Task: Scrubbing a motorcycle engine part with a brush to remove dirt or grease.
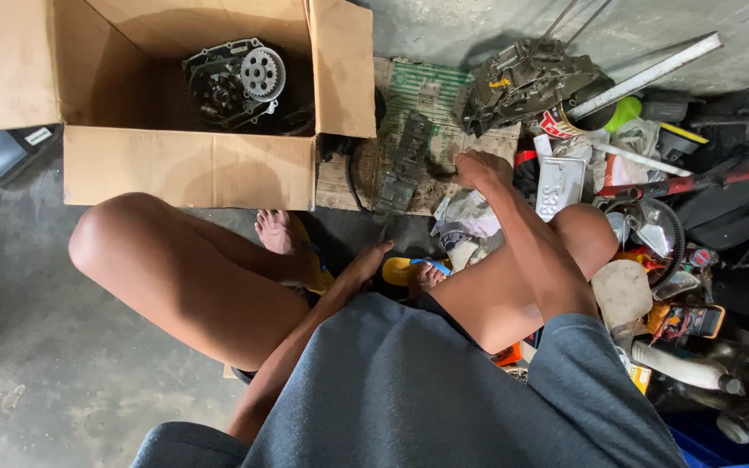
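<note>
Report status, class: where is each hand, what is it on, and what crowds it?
Right hand reaching onto dirty cardboard mat, fingers at a small dark part. Left hand resting low between the feet, empty. Rags and engine casing crowd the right.

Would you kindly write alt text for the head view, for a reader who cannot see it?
A person squats on a concrete floor, right hand reaching to a dark metal part on flattened cardboard, left hand low between the knees. An open cardboard box holding a geared engine part stands ahead.
</note>
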